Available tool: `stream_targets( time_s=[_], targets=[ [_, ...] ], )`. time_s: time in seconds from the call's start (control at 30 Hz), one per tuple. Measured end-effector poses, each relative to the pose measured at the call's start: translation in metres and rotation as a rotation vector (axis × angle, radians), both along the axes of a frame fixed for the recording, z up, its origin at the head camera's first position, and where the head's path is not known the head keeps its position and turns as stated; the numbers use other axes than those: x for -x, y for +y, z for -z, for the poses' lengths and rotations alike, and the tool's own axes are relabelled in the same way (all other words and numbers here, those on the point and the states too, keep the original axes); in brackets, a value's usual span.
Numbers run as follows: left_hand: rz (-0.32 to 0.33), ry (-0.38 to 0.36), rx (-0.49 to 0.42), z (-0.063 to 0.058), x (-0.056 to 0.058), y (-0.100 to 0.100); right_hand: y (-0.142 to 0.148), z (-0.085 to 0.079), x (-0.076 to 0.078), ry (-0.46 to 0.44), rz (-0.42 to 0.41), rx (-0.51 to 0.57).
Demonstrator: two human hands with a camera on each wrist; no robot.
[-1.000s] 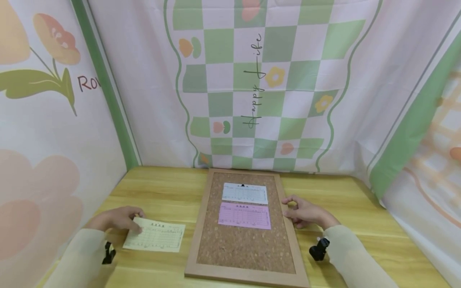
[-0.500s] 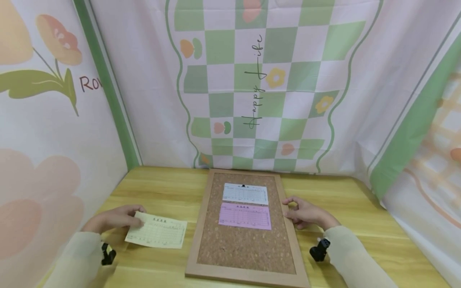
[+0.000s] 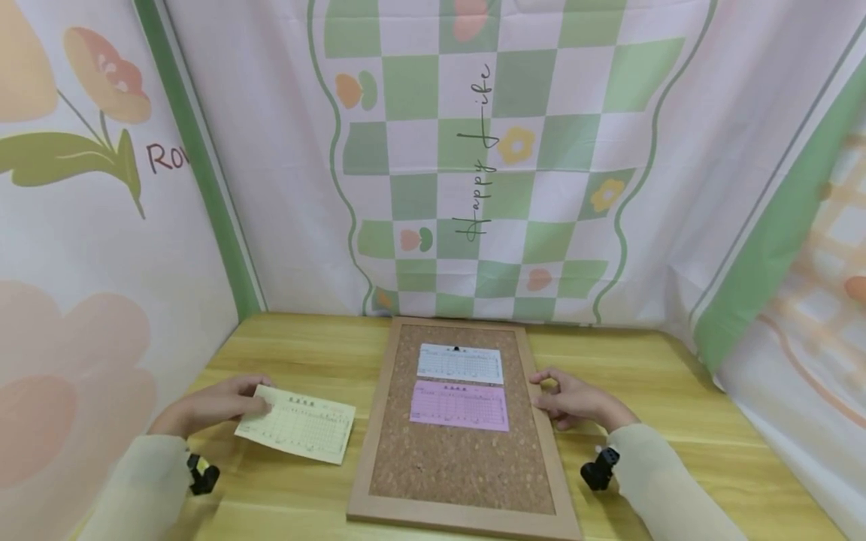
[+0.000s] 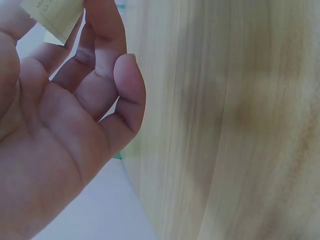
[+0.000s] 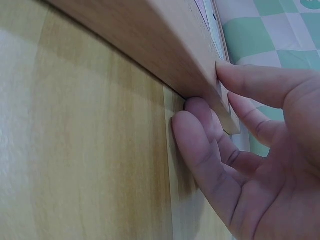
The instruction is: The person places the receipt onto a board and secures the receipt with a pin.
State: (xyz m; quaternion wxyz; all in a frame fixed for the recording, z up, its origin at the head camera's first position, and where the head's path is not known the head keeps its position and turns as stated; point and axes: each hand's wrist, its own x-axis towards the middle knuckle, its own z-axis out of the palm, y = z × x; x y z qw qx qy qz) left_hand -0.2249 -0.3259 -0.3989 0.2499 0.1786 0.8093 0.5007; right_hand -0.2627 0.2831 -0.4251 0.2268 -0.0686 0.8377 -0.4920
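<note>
In the head view my left hand (image 3: 216,409) pinches the left end of a pale yellow printed form (image 3: 301,427), tilted a little over the table. A corner of that form shows between thumb and fingers in the left wrist view (image 4: 57,20). My right hand (image 3: 575,398) grips the right edge of a wood-framed cork board (image 3: 467,466). The right wrist view puts the thumb on the face of the frame (image 5: 165,45), with fingertips at its side and underside. On the cork lie a pale blue form (image 3: 460,365) and, just below it, a pink form (image 3: 460,406).
A small black pin or clip (image 3: 456,349) sits at the blue form's top edge. The wooden table (image 3: 304,353) extends on both sides of the board. Printed curtains (image 3: 284,188) hang behind and at the sides.
My left hand has raised the yellow form slightly and tilted it, its right end now a bit farther right. The right hand and the board stay where they were.
</note>
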Motion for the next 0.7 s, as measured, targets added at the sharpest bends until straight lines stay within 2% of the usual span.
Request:
stream_targets(
  time_s=[0.37, 0.7],
  targets=[
    [0.03, 0.008, -0.025, 0.0, 0.004, -0.001, 0.0, -0.001, -0.001, -0.004, 0.0, 0.004],
    [0.017, -0.001, -0.068, 0.002, 0.006, 0.013, 0.0, 0.0, 0.0, -0.005, 0.011, -0.002]
  ],
)
